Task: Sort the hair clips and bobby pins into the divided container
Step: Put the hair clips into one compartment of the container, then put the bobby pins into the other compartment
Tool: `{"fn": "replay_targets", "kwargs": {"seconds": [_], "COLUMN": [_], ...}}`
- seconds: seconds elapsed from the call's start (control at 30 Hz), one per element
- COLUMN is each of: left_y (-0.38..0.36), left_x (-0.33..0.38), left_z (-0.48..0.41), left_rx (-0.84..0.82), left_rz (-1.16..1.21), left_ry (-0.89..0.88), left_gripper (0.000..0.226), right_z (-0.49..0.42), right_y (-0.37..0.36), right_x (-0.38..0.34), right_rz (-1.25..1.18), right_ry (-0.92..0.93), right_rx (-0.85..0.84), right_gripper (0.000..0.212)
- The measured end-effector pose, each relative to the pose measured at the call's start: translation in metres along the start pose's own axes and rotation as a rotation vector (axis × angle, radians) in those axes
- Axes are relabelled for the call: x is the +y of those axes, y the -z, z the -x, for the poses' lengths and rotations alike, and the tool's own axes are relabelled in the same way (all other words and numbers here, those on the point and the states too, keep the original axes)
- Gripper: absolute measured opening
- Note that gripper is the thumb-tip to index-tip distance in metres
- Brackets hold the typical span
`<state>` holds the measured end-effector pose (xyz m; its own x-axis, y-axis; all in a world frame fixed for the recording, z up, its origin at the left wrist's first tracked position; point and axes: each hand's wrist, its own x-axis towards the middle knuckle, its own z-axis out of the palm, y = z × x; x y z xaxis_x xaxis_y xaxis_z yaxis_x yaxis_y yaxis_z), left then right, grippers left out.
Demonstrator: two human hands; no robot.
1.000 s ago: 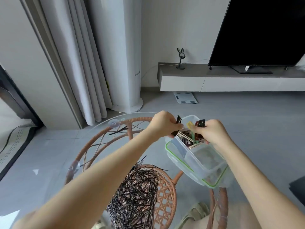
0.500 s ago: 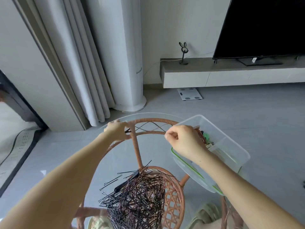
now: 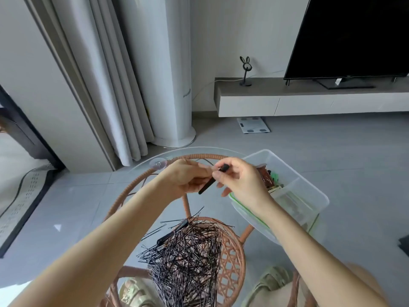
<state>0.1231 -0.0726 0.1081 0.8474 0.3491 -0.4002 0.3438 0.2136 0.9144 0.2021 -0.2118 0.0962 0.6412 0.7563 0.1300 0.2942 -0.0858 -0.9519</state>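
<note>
Hands in the head view meet above the far part of the round glass counter (image 3: 132, 196). Between them is one long black hair clip (image 3: 209, 185), tilted, its upper end toward the right hand (image 3: 241, 180) and its lower end below the left hand (image 3: 188, 176). The right fingers (image 3: 218, 175) pinch the upper end, with the other fingers of this hand spread loosely under it. The left fingers (image 3: 204, 171) are curled and grip the clip along its middle part. Just beside the right hand, the clear divided container (image 3: 309, 196) holds brown and green clips (image 3: 266, 178) in its far compartment. Nearer to the person, a big pile of bobby pins (image 3: 188, 255) lies on the counter, with a second black clip (image 3: 172, 232) at its left edge.
</note>
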Motion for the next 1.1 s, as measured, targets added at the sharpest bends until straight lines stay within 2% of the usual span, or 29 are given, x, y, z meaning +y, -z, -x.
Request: {"fn": "replay_targets", "kwargs": {"seconds": [0.1,0.17,0.23,0.27,0.33,0.37,0.43,0.47,0.57,0.63,0.7,0.8,0.87,0.93,1.03,1.1], "left_y": [-0.012,-0.011,-0.005,-0.002,0.007,0.012,0.025,0.033,0.049,0.049,0.045,0.038,0.036,0.038,0.045,0.048], "left_x": [0.002,0.000,-0.006,-0.012,-0.027,-0.036,-0.055,-0.064,-0.085,-0.095,-0.100,-0.105,-0.107,-0.108,-0.106,-0.104], "left_z": [0.007,0.010,0.014,0.017,0.028,0.035,0.051,0.058,0.077,0.081,0.080,0.075,0.075,0.078,0.082,0.082], "left_rx": [0.046,0.118,0.216,0.276,0.407,0.487,0.612,0.625,0.485,0.380,0.351,0.324,0.352,0.455,0.628,0.661], "left_rz": [0.026,-0.029,-0.160,-0.246,-0.534,-0.736,-1.034,-1.092,-1.116,-1.111,-1.089,-1.107,-1.074,-0.997,-0.894,-0.838], "left_ry": [-0.025,-0.067,-0.120,-0.139,-0.172,-0.169,-0.154,-0.146,-0.117,-0.125,-0.131,-0.127,-0.146,-0.177,-0.206,-0.201], "left_gripper": [0.013,0.008,0.006,0.007,0.014,0.020,0.027,0.026,0.016,0.013,0.014,0.018,0.016,0.011,0.014,0.013], "right_z": [0.003,-0.003,-0.011,-0.013,-0.007,-0.001,0.018,0.027,0.050,0.054,0.048,0.036,0.035,0.037,0.044,0.050], "right_y": [0.021,0.044,0.069,0.079,0.084,0.080,0.062,0.052,0.015,-0.017,-0.048,-0.079,-0.085,-0.085,-0.073,-0.060], "right_x": [-0.008,-0.006,0.002,0.005,0.006,0.007,0.003,0.003,0.013,0.024,0.032,0.041,0.040,0.037,0.032,0.028], "right_rz": [-0.005,0.041,0.230,0.421,0.830,0.899,0.805,0.733,0.736,0.764,0.810,0.992,1.102,1.128,1.009,0.929], "right_ry": [0.008,-0.002,-0.024,-0.049,-0.028,0.061,0.179,0.172,0.149,0.161,0.169,0.256,0.325,0.383,0.443,0.518], "right_rx": [0.113,0.284,0.433,0.431,0.300,0.216,0.043,-0.045,-0.274,-0.368,-0.378,-0.351,-0.323,-0.310,-0.270,-0.227], "right_gripper": [0.021,0.023,0.017,0.011,0.028,0.031,0.028,0.026,0.028,0.034,0.037,0.027,0.020,0.020,0.020,0.015]}}
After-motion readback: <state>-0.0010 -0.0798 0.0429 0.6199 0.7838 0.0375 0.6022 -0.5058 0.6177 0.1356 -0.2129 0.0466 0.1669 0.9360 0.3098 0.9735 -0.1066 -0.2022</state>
